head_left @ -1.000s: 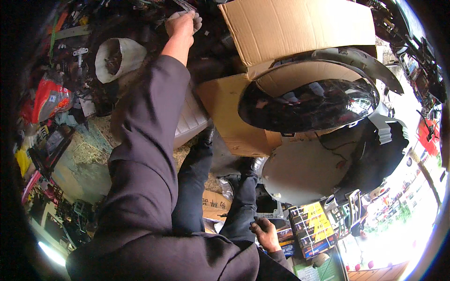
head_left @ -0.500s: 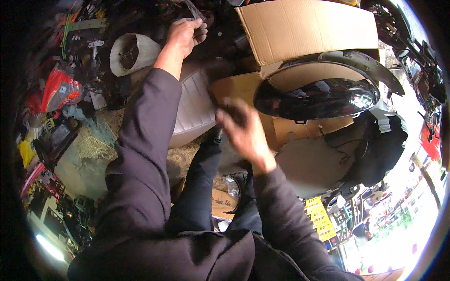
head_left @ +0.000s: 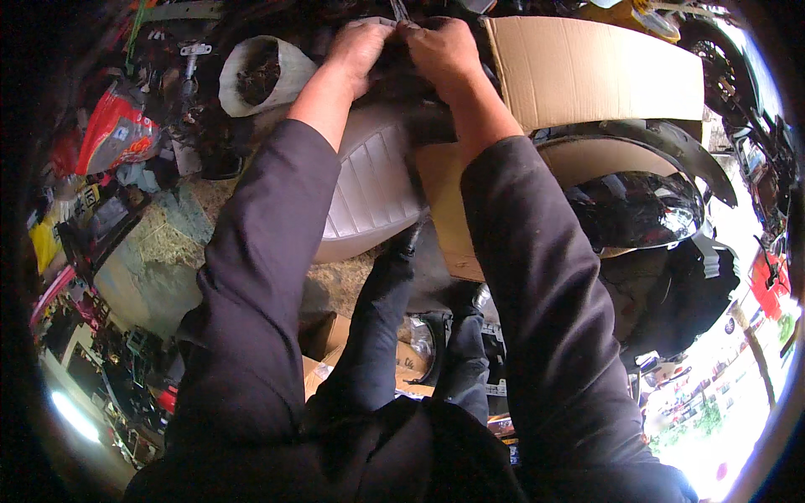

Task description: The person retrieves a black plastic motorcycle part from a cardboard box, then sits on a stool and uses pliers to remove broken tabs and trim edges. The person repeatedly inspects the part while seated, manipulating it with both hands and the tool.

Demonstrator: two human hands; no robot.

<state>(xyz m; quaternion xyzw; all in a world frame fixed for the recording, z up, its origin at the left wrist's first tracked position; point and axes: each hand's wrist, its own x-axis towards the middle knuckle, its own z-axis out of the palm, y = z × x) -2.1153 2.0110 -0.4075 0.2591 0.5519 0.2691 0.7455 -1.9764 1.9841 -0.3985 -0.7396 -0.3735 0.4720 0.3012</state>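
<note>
Right hand [head_left: 444, 54] raised beside left hand [head_left: 359, 52], thin silvery strands [head_left: 399, 10], bunched together

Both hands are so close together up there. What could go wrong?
The left hand and right hand meet at thin grey strands, which might prick them. The right sleeve crosses over the glossy black fender in view; a swing could perhaps scratch it.

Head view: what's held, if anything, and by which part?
Apparently a thin greyish piece, by its near end, in the left hand; unclear for the right hand.
</note>
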